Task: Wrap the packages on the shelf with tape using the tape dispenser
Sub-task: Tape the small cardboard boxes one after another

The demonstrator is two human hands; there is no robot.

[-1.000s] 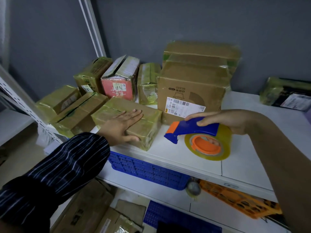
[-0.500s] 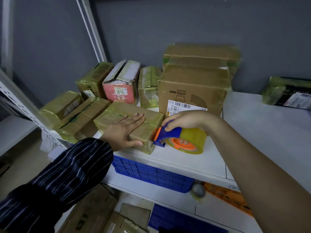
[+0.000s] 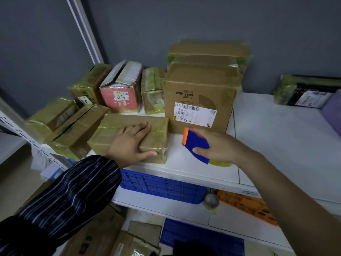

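Nearest the camera, the left arm in a dark striped fabric sleeve (image 3: 70, 196) reaches up from the lower left, and the bare right forearm (image 3: 287, 193) comes in from the lower right; both stretch forward over the edge of the white, smooth shelf board (image 3: 276, 137). Under that board sit a blue perforated plastic crate (image 3: 162, 185) and an orange slotted plastic crate (image 3: 247, 206).

The left hand (image 3: 132, 143) lies flat on the low, oblong cardboard package wrapped in glossy yellowish tape (image 3: 158, 130). Its fingers are straight and spread across the top, and the thumb runs along the front face, so the palm presses rather than grasps. The package rests at the front edge of the shelf.

Just to its right, apart from it, the right hand (image 3: 217, 146) is clenched around the blue plastic tape dispenser with an orange front edge (image 3: 195, 143). The thumb is set on the blue body, and the orange end points up and away. A sliver of the yellowish tape roll (image 3: 220, 163) shows beneath the hand, close over the board.

Behind the dispenser stands a tall brown cardboard box with a white barcode label (image 3: 199, 100), with another taped carton (image 3: 208, 50) stacked on it. To the left is a red-faced taped box (image 3: 120, 97) among smaller crinkled, tape-wrapped parcels (image 3: 153, 89), in front of a matte grey wall (image 3: 203, 19).
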